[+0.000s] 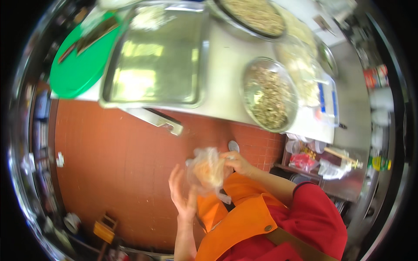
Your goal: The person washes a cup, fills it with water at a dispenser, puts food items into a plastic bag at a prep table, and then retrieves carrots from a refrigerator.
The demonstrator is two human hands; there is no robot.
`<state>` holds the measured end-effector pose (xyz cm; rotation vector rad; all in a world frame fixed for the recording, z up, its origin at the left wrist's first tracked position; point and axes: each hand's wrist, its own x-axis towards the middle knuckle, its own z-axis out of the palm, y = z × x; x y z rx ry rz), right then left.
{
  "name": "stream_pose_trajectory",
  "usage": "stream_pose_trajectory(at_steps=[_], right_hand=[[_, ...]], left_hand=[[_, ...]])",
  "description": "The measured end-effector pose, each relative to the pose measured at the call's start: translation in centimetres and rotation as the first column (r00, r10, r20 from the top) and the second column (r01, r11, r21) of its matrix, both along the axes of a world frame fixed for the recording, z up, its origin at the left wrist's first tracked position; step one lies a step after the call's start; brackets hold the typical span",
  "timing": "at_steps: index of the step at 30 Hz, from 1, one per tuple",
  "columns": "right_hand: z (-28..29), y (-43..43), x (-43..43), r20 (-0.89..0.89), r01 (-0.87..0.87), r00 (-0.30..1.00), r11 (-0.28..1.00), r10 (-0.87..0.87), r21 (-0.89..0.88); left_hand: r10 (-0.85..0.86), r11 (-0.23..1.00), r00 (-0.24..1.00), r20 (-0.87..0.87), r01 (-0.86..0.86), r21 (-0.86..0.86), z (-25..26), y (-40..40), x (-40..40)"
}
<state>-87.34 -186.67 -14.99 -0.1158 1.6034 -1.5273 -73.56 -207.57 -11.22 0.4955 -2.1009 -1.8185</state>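
In front of my orange apron (pixel 238 222) is a clear plastic bag (pixel 207 169) with pale, yellowish contents that are too blurred to name. My right hand (pixel 240 163) grips its upper right side. Fingers spread and blurred, my left hand (pixel 183 192) is beside the bag's left side; whether its thumb touches the plastic, I cannot tell. Beyond both hands stands a white-topped table (pixel 225 88). On it, a metal bowl (pixel 249 107) holds chopped, mixed food (pixel 271 98). A large metal tray (pixel 176 71) carries a white, shredded-looking heap (pixel 148 18) at its far end.
A green cutting board (pixel 76 76) with a knife (pixel 67 53) lies left of the tray. Noodle-like strands fill a round pan (pixel 254 14) at the back. Filled plastic bags (pixel 300 65) lie at the right. A metal-looking piece (pixel 156 120) juts out below the table edge.
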Motion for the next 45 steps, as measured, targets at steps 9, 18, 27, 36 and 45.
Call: stream_pose_trajectory(at_steps=[9,18,27,36,45], right_hand=[[6.3,18.1,0.8,-0.116,0.163,0.979,0.984,-0.170,-0.066],[9.2,40.3,-5.3,-0.611,0.483,0.685,0.875,-0.397,-0.027],[14.9,48.6,-9.8,-0.867,0.515,0.498,0.798,0.021,0.314],[14.2,45.4,-9.8,-0.892,0.553,0.394,0.833,-0.222,0.036],[7.7,45.0,-11.0,-0.812,0.549,0.570,0.794,-0.127,0.262]], left_hand=[[-0.725,0.643,0.689,0.010,0.681,-0.351,5.0,15.1,-7.5],[-0.560,0.813,0.828,-0.014,0.553,0.184,7.8,38.3,-16.9],[-0.395,0.917,0.917,-0.047,0.391,-0.079,1.4,49.6,-27.9],[-0.704,0.545,0.709,-0.030,0.513,-0.663,5.5,48.0,-27.7],[-0.622,0.778,0.778,0.084,0.627,-0.047,3.3,45.4,-29.9]])
